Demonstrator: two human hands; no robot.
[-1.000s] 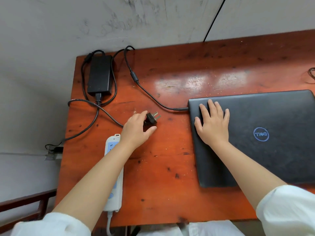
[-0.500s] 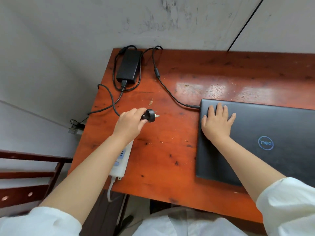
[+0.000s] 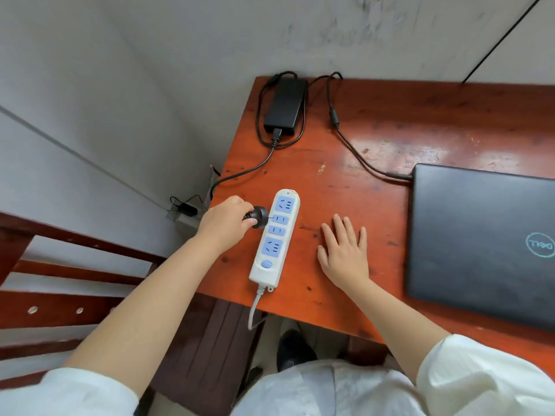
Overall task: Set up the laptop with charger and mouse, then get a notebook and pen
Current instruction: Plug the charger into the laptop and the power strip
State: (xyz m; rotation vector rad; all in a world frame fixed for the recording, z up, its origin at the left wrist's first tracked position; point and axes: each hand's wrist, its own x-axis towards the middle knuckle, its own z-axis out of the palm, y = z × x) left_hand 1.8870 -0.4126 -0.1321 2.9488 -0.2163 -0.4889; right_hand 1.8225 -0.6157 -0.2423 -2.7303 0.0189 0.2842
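Note:
A closed black laptop (image 3: 480, 235) lies on the right of the red wooden table (image 3: 345, 163). Its charger brick (image 3: 285, 105) rests at the table's far left corner, and a black cable (image 3: 357, 154) runs from it into the laptop's left edge. My left hand (image 3: 223, 223) grips the black charger plug (image 3: 258, 217), whose prongs point at the second socket of a white and blue power strip (image 3: 274, 238). My right hand (image 3: 344, 250) lies flat on the table just right of the strip, fingers spread, holding nothing.
The strip's grey cord (image 3: 253, 307) hangs over the table's near edge. Wooden chair rails (image 3: 60, 295) stand to the left below the table. A small wall outlet with wires (image 3: 183, 210) sits by the table's left edge. A grey wall backs the table.
My left hand carried the plug left and down to the power strip's sockets. My right hand left the laptop lid and now rests on the table. The view swung left.

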